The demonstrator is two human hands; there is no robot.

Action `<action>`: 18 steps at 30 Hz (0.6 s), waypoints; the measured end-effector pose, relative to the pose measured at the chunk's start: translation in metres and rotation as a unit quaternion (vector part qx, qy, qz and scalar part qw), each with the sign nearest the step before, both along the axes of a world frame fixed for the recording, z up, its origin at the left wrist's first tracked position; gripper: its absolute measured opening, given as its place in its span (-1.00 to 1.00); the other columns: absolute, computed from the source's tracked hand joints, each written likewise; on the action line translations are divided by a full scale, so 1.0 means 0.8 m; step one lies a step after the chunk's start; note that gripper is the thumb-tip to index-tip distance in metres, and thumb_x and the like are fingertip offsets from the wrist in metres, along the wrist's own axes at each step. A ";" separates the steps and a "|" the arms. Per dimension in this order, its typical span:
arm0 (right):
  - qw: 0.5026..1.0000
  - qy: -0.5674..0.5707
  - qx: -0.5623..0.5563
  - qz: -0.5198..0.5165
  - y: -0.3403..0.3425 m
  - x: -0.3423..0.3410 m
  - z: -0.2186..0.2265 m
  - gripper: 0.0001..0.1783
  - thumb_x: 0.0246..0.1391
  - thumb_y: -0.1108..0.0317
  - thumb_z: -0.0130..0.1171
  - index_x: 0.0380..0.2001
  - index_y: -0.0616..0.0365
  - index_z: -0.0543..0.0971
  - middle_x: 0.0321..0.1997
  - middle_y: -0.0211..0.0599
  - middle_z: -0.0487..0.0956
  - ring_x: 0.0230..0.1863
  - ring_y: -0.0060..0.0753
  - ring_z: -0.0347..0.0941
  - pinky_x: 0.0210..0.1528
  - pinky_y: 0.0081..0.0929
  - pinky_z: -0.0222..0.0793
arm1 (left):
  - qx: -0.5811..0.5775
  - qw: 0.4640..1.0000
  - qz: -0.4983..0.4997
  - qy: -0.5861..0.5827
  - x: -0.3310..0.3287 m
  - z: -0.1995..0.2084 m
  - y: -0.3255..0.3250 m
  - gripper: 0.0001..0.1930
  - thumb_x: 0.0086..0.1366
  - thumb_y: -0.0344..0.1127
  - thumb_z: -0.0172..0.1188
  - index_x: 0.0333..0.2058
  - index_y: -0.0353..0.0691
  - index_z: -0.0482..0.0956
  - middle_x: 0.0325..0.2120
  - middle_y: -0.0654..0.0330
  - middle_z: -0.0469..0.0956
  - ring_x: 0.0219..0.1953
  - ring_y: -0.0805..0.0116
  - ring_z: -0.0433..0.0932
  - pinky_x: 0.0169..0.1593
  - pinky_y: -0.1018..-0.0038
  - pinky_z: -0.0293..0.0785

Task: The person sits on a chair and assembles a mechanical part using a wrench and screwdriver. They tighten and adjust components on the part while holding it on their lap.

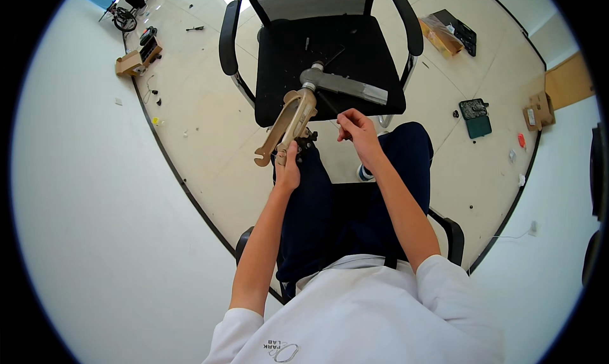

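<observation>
A tan bicycle fork [298, 116] with slotted leg ends slants from the office chair seat toward my left knee. Its upper end joins a grey frame tube [349, 85] that rests on the black seat. My left hand [287, 168] is closed around the near end of one fork leg, beside a small black part [308, 140] whose kind I cannot make out. My right hand [360, 135] is to the right of the fork, its fingers pinched at the end of a thin black rod or cable [327, 102] that runs up toward the grey tube.
The black office chair [269, 66] with armrests faces me. Small loose pieces lie on its seat. On the floor stand a cardboard box [130, 64] at left, an open green case [476, 118] at right, a packaged item [442, 37] behind it and another box [539, 111] by the wall.
</observation>
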State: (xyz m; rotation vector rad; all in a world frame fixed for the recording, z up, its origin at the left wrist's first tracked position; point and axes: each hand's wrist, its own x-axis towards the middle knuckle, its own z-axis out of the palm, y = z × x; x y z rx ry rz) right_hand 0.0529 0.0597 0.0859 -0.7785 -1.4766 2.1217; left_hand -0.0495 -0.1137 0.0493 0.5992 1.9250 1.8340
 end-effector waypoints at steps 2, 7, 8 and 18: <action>1.000 -0.018 0.005 -0.013 -0.008 -0.010 -0.003 -0.81 0.22 0.24 0.09 -0.41 0.09 0.50 -0.53 -0.60 0.39 -0.55 -0.70 0.25 -0.45 -0.61 0.22 | -0.011 1.000 -0.010 0.006 0.000 0.002 0.000 -0.61 0.43 -0.12 -0.06 0.01 -0.34 0.42 -0.10 0.20 0.46 -0.04 0.41 0.39 0.08 0.50 0.26; 0.994 -0.003 -0.108 0.004 -0.013 -0.033 -0.007 -0.80 0.24 0.20 0.08 -0.39 0.07 0.44 -0.56 -0.59 0.31 -0.56 -0.72 0.20 -0.45 -0.65 0.21 | -0.094 0.993 -0.059 0.031 0.002 0.009 -0.004 -0.62 0.39 -0.14 -0.04 -0.04 -0.36 0.44 -0.20 0.09 0.47 -0.14 0.28 0.44 -0.04 0.38 0.33; 0.995 -0.010 -0.099 0.005 -0.013 -0.035 -0.008 -0.79 0.24 0.21 0.08 -0.39 0.08 0.43 -0.56 -0.58 0.30 -0.56 -0.71 0.20 -0.47 -0.64 0.22 | -0.115 0.990 -0.073 0.024 0.004 0.012 -0.004 -0.64 0.39 -0.15 -0.04 -0.07 -0.36 0.45 -0.24 0.08 0.47 -0.17 0.25 0.45 -0.07 0.36 0.34; 0.998 -0.053 -0.032 -0.019 -0.017 -0.054 -0.037 -0.78 0.23 0.25 0.09 -0.35 0.20 0.44 -0.54 -0.48 0.37 -0.59 -0.66 0.28 -0.61 -0.61 0.32 | -0.105 0.969 -0.105 0.197 0.008 0.018 0.001 -0.66 0.35 -0.18 0.01 -0.11 -0.40 0.43 -0.28 0.15 0.38 -0.36 0.37 0.41 -0.24 0.46 0.35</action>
